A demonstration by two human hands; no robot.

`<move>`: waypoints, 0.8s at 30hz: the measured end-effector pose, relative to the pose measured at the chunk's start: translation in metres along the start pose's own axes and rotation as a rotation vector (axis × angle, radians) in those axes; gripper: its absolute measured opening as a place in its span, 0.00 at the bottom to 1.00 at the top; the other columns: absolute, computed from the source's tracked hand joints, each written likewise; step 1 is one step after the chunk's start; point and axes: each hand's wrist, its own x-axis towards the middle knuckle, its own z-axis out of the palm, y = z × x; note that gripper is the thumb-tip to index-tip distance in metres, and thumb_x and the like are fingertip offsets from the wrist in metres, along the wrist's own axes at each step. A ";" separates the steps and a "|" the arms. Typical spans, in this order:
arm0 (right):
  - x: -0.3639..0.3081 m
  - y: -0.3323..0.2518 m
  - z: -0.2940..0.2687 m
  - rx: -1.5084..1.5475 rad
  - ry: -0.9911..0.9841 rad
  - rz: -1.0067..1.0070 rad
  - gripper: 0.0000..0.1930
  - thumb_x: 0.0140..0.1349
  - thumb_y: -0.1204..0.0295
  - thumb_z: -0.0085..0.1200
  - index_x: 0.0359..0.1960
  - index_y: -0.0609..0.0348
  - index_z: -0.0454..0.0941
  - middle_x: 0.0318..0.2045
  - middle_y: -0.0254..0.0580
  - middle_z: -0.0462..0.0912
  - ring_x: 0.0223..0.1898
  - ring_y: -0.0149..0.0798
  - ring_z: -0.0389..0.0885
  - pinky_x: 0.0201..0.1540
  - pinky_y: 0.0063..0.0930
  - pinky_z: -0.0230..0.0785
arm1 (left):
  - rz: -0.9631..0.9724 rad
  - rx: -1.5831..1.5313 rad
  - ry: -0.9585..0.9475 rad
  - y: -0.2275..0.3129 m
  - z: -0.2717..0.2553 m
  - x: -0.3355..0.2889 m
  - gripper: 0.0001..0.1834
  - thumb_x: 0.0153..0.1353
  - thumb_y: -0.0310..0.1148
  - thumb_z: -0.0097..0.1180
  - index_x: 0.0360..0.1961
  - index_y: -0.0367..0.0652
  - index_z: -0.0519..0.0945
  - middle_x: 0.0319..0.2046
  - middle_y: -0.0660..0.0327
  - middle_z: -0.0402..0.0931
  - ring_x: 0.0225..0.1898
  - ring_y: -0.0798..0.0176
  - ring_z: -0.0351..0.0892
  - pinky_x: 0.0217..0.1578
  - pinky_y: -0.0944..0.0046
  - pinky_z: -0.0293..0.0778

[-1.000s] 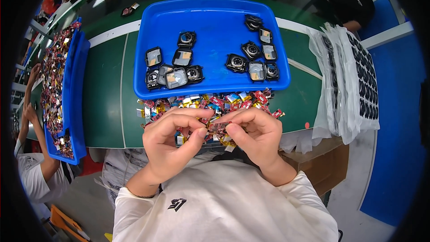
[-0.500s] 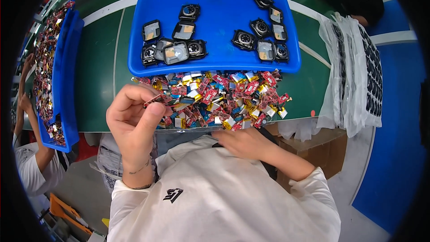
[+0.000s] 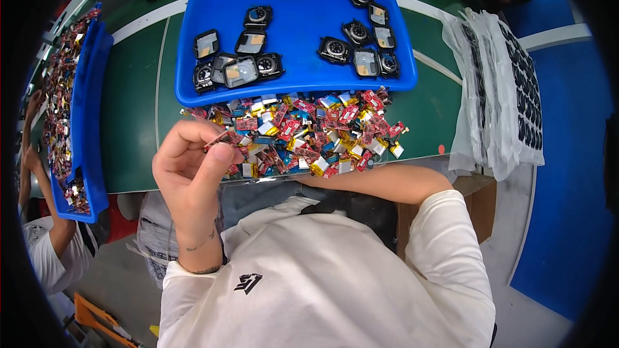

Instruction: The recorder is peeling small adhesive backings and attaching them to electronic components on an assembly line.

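Above the pile of red and yellow parts (image 3: 303, 132) on the green bench (image 3: 132, 122), the left hand (image 3: 190, 171) pinches a small red part (image 3: 218, 140); the right hand is hidden.

Clear plastic bags (image 3: 500, 84) filled with rows of small dark parts are stacked in a flat pile right of the blue tray (image 3: 296, 32).

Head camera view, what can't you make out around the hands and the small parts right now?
- Right hand: hidden in the head view; only the forearm shows, running behind the chest, so its grip is unknown.
- Small red part pinched in the left hand: too small to tell its details.
- Pile of small parts: near edge hidden by the left hand.
- Second blue tray: bent and dimmed by the fisheye rim.
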 end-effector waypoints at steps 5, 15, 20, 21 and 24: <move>0.016 0.007 0.003 0.012 0.048 -0.142 0.10 0.61 0.73 0.46 0.40 0.65 0.75 0.24 0.53 0.78 0.28 0.55 0.81 0.28 0.47 0.73 | 0.042 0.026 0.012 0.007 -0.005 -0.005 0.06 0.57 0.22 0.60 0.33 0.34 0.74 0.31 0.59 0.75 0.30 0.71 0.77 0.33 0.73 0.75; -0.031 -0.085 -0.096 -0.140 0.318 -0.538 0.14 0.54 0.71 0.60 0.41 0.65 0.78 0.24 0.39 0.76 0.26 0.39 0.76 0.26 0.31 0.70 | 0.079 0.034 0.003 0.004 -0.014 0.005 0.05 0.56 0.19 0.57 0.34 0.31 0.76 0.33 0.57 0.76 0.34 0.71 0.71 0.37 0.73 0.66; -0.009 -0.078 -0.142 -0.410 0.795 -0.291 0.18 0.48 0.79 0.64 0.44 0.63 0.80 0.30 0.40 0.78 0.26 0.32 0.74 0.25 0.21 0.67 | 0.036 -0.044 -0.074 -0.001 0.003 0.011 0.05 0.57 0.16 0.55 0.36 0.30 0.77 0.34 0.55 0.79 0.35 0.68 0.77 0.37 0.71 0.73; -0.008 -0.079 -0.143 -0.413 0.803 -0.294 0.18 0.48 0.79 0.64 0.44 0.63 0.80 0.30 0.40 0.78 0.26 0.32 0.74 0.25 0.21 0.67 | 0.049 -0.069 -0.098 -0.003 0.008 0.011 0.05 0.58 0.16 0.55 0.36 0.29 0.77 0.34 0.54 0.79 0.36 0.67 0.78 0.37 0.71 0.74; -0.005 -0.083 -0.146 0.260 0.931 -0.320 0.15 0.50 0.81 0.63 0.42 0.66 0.81 0.34 0.40 0.82 0.28 0.28 0.78 0.28 0.18 0.69 | 0.026 -0.064 -0.156 -0.005 0.014 0.010 0.04 0.58 0.16 0.56 0.35 0.29 0.77 0.34 0.53 0.79 0.37 0.66 0.79 0.38 0.69 0.76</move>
